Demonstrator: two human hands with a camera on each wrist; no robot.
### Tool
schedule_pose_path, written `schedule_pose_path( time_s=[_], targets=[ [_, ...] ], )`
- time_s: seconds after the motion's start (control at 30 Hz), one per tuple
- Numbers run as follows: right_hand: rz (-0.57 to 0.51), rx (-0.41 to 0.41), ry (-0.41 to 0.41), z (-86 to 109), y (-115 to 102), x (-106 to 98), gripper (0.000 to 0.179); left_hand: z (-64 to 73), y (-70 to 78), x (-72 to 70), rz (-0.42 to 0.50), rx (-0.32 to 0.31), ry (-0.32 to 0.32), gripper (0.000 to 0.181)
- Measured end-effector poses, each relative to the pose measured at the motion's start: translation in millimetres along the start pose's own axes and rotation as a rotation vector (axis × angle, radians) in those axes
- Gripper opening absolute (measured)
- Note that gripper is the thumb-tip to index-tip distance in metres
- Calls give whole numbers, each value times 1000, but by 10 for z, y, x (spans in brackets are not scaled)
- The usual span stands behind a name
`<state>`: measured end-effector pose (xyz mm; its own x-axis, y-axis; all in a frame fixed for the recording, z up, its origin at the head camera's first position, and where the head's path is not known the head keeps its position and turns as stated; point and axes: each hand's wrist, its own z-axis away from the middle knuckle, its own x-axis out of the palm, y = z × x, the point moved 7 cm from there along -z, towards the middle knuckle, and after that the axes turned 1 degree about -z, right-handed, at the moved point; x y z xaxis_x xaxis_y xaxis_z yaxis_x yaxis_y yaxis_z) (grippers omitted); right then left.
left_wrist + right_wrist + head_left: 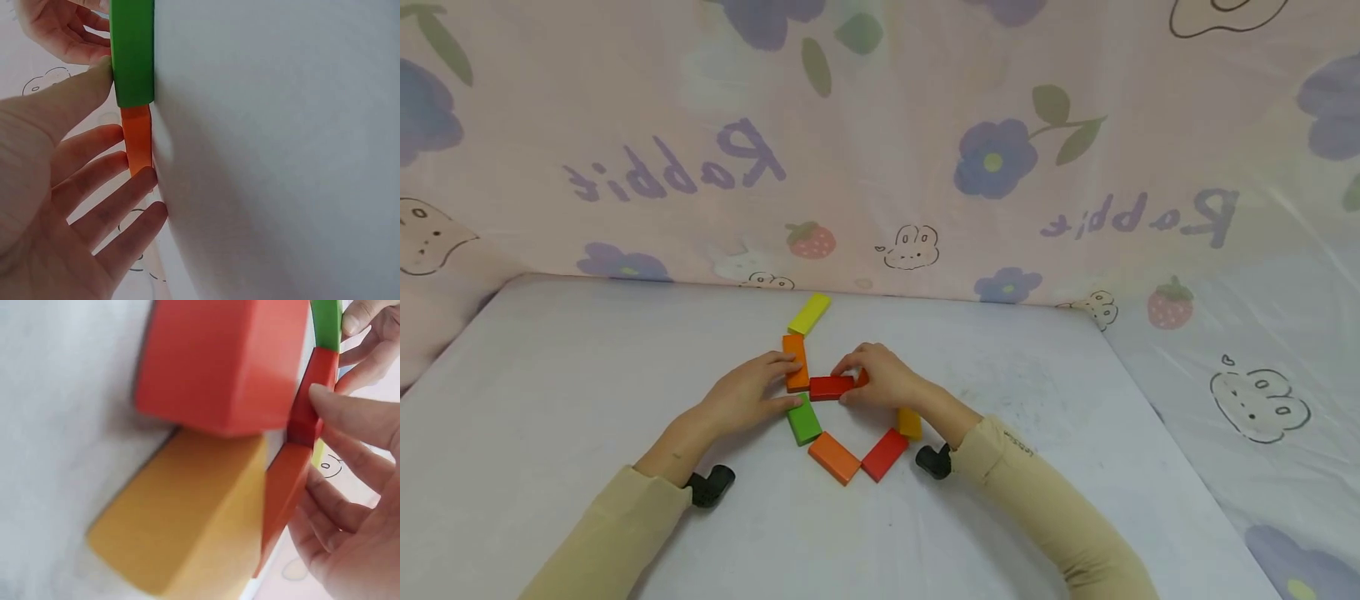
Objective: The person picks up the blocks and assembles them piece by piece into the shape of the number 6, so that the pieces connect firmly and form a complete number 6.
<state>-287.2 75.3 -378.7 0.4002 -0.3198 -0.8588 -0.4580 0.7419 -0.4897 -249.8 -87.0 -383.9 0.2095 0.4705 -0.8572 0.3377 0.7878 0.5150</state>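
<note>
My right hand [883, 379] pinches a dark red block [829, 388] between thumb and fingers; the right wrist view shows the thumb on its near side. That block lies crosswise, its left end at an orange block [797, 379] and a green block [805, 421]. Fairly straight fingers of my left hand [741, 398] touch the upright-running orange block, while the left thumb rests at the green one. Mostly hidden behind my right hand, another orange block [286, 484] meets the red block's right end.
Below, an orange block [835, 458], a second red block [885, 454] and an amber block [910, 423] continue the ring of blocks lying on the white table [625, 375]. A yellow block [810, 314] slants away at the top. Behind hangs a patterned cloth [865, 167].
</note>
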Motion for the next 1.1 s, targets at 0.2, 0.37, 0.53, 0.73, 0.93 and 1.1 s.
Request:
schedule_pose_path(
  time_s=[0.2, 0.37, 0.53, 0.73, 0.93, 1.1],
  targets=[
    [2, -7, -8, -6, -47, -20, 32, 0, 11, -1, -7, -4, 3, 54],
    [-3, -11, -8, 5, -50, -29, 33, -11, 21, 1, -12, -2, 14, 52],
    [-12, -8, -7, 23, -38, -34, 33, -26, 31, 1, -23, -1, 23, 50],
    [-15, -6, -4, 26, -21, -32, 33, -32, 45, -12, -29, -9, 25, 50],
    [19, -25, -13, 60, -21, -46, 42, -33, 38, -11, -27, -11, 23, 51],
    [-6, 6, 22, 166, 59, -117, 44, -33, 12, 8, -16, -25, 5, 54]
  ],
)
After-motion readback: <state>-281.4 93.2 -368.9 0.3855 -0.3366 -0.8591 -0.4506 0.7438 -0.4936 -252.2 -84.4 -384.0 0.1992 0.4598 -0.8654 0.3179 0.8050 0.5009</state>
